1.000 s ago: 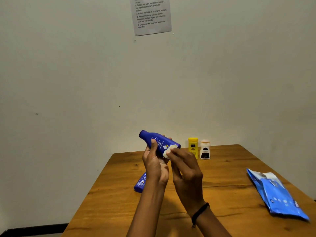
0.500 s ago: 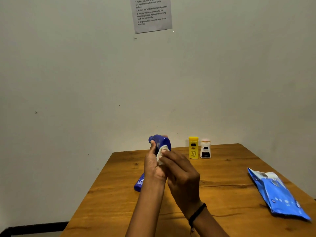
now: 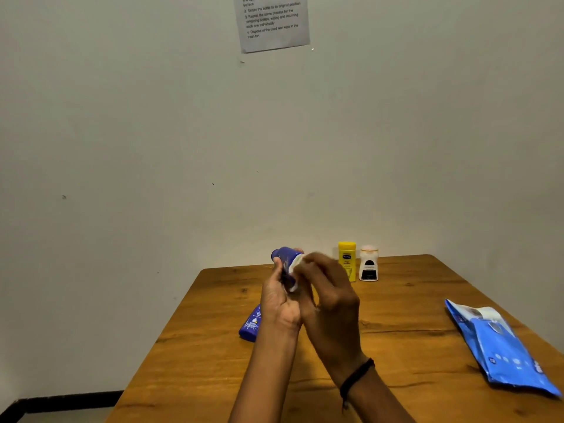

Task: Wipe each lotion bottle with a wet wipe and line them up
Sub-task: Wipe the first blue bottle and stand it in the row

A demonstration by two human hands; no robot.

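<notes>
Four bottles are on record in the head view. One blue bottle (image 3: 286, 257) is held up above the table (image 3: 396, 331), near its far edge, with the end that shows tilted up and away. The left hand (image 3: 279, 303) grips it from below, thumb up along the near side and fingers curled round the far side. The right hand (image 3: 331, 297), motion-blurred, has its fingers bent over a white wet wipe (image 3: 294, 268) and presses it against the right side of that bottle. How much of the wipe is folded into the palm cannot be told.

A second blue bottle (image 3: 251, 325) lies on its side on the table, partly hidden behind the left wrist. A yellow bottle (image 3: 347, 261) and a white bottle (image 3: 368, 265) stand upright just beside each other at the far edge, close to the wall (image 3: 122, 148).

A blue wipe pack (image 3: 500, 346) lies flat near the right edge, well apart from the bottles. A dark band (image 3: 355, 377) circles the right wrist. A printed sheet (image 3: 273, 22) is fixed to the wall.
</notes>
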